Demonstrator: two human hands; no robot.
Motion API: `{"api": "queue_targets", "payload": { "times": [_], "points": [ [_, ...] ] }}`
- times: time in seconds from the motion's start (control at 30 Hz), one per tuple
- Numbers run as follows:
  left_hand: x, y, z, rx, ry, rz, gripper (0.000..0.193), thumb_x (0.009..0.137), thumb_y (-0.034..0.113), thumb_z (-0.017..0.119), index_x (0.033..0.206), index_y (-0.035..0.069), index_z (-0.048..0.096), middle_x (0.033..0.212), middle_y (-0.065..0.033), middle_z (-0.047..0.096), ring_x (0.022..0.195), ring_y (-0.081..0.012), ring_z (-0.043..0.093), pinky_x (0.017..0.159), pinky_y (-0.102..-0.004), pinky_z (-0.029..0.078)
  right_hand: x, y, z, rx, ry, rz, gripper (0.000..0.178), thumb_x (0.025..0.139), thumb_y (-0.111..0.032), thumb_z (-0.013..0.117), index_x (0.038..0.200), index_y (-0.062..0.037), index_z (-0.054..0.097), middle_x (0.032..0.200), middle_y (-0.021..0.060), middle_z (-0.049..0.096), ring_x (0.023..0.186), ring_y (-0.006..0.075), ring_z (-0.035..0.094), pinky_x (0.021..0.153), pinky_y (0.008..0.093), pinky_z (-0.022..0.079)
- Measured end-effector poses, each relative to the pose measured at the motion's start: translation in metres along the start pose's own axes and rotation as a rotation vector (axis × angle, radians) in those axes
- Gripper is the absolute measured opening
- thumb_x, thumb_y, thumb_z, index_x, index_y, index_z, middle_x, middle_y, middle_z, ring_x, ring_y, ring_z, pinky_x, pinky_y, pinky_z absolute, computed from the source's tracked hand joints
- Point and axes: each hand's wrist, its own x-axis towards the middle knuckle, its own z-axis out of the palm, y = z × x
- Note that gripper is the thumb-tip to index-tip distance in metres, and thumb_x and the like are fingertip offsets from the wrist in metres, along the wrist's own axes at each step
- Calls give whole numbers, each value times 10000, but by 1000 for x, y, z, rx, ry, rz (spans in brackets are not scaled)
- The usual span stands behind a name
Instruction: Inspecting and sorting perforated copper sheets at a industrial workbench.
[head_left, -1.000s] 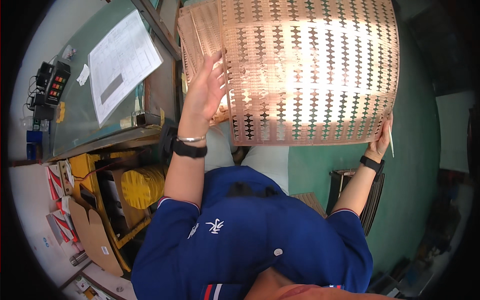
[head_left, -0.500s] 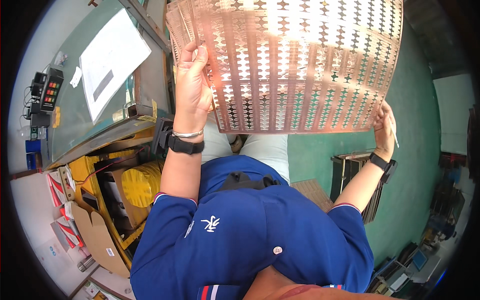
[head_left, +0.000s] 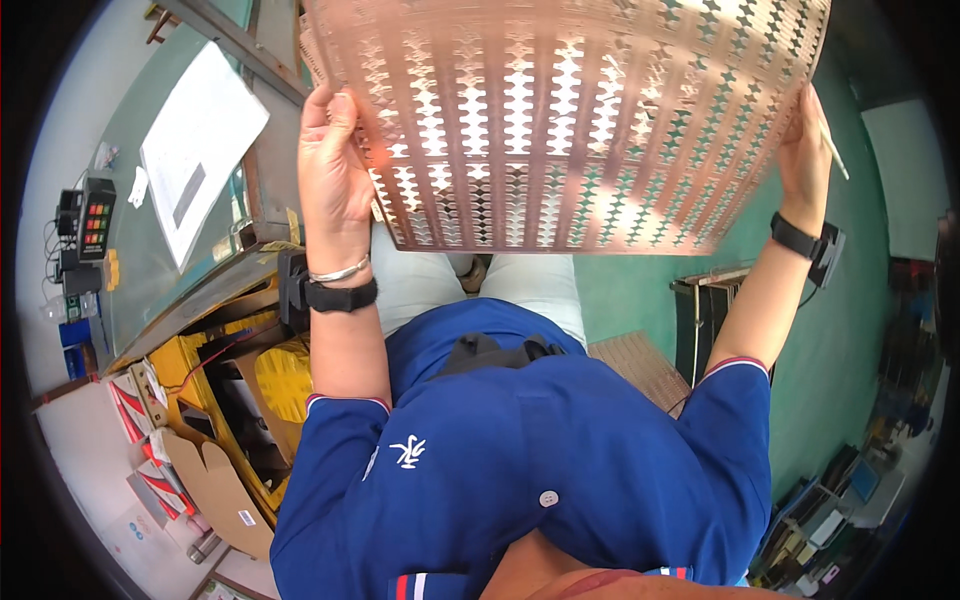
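The large copper-coloured perforated metal sheet [head_left: 580,110] is held up in front of the body, clear of the glass-topped workbench [head_left: 150,270]. The left hand [head_left: 335,165] is clamped on the sheet's left edge, and the right hand [head_left: 805,145] grips its right edge with a thin pale stick [head_left: 835,155] pinned in the same fingers. The step in hand appears to be inspection of the stamped pattern. The next move probably calls for even two-handed support, since the thin sheet would flex.
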Motion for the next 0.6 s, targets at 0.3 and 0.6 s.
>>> {"api": "queue_targets", "payload": {
  "times": [0.3,0.6],
  "points": [
    [10,-4,-13,72,-39,15,184,886,74,549,1070,67,560,1008,-69,626,912,-136,610,788,-270,530,-4,-11,1,33,-83,-160,321,924,-122,496,1195,50,499,1088,98,604,973,147,576,850,265,454],
    [11,-2,-8,120,-52,16,168,910,81,508,1074,62,539,989,-57,631,934,-138,606,815,-309,532,-16,-35,39,-68,-53,-255,367,926,-201,503,1201,41,479,1123,108,579,997,150,565,860,262,458]
  ]
}}
